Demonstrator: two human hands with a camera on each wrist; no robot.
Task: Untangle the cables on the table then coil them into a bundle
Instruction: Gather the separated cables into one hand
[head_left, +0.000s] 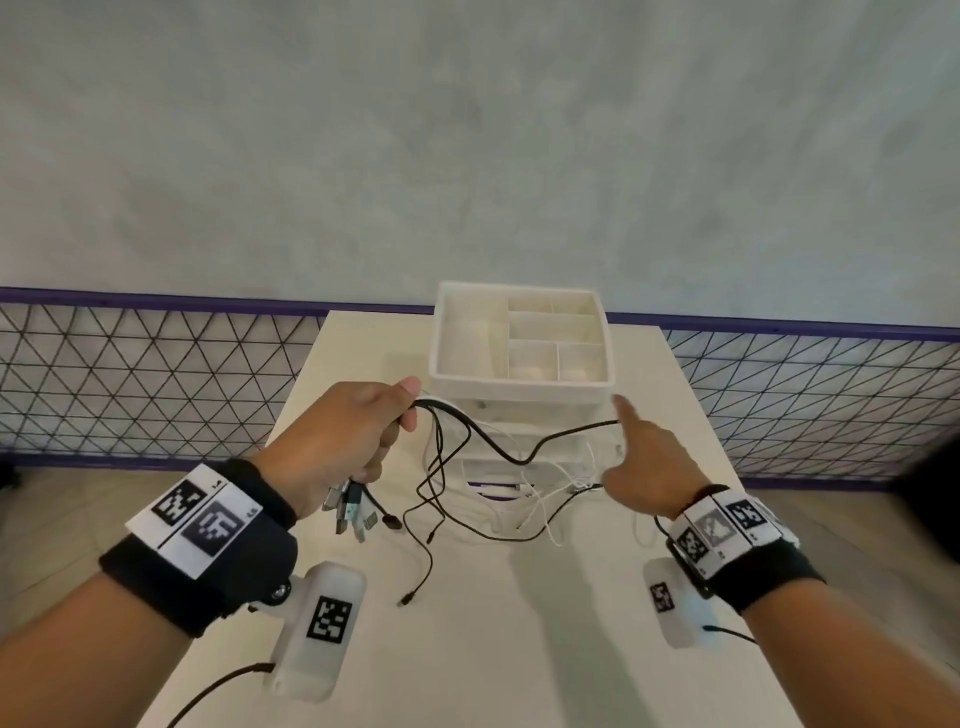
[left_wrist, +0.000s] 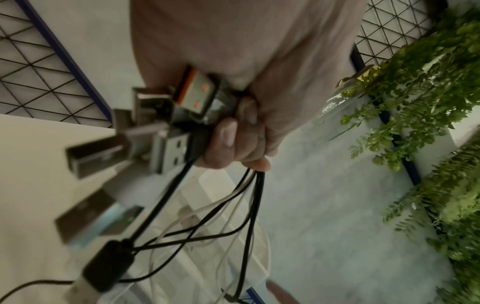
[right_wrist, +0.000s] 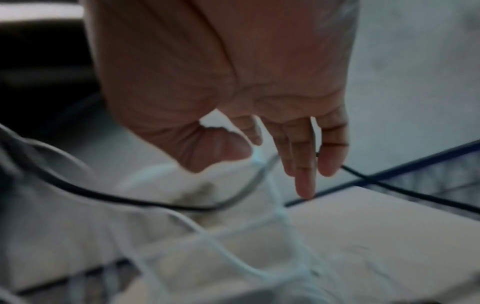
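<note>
My left hand (head_left: 343, 441) is raised over the table and grips a bunch of black and white cables (head_left: 441, 452). Their USB plugs (head_left: 348, 512) stick out below the fist, and the left wrist view shows them close up as USB plugs (left_wrist: 166, 144) beside the curled fingers (left_wrist: 228, 135). From the fist a black cable (head_left: 519, 460) sags and rises to my right hand (head_left: 639, 467), whose forefinger points up with the cable hooked over it. In the right wrist view that black cable (right_wrist: 130, 200) passes behind the straight fingers (right_wrist: 303, 174). A white cable (right_wrist: 280, 209) hangs by the thumb.
A white compartment organizer (head_left: 519, 387) on stacked drawers stands at the back of the pale table (head_left: 519, 649), right behind the cables. Loose cable ends (head_left: 408, 600) trail on the tabletop. A black wire mesh fence (head_left: 130, 379) runs behind, with green plants (left_wrist: 428, 102) to the side.
</note>
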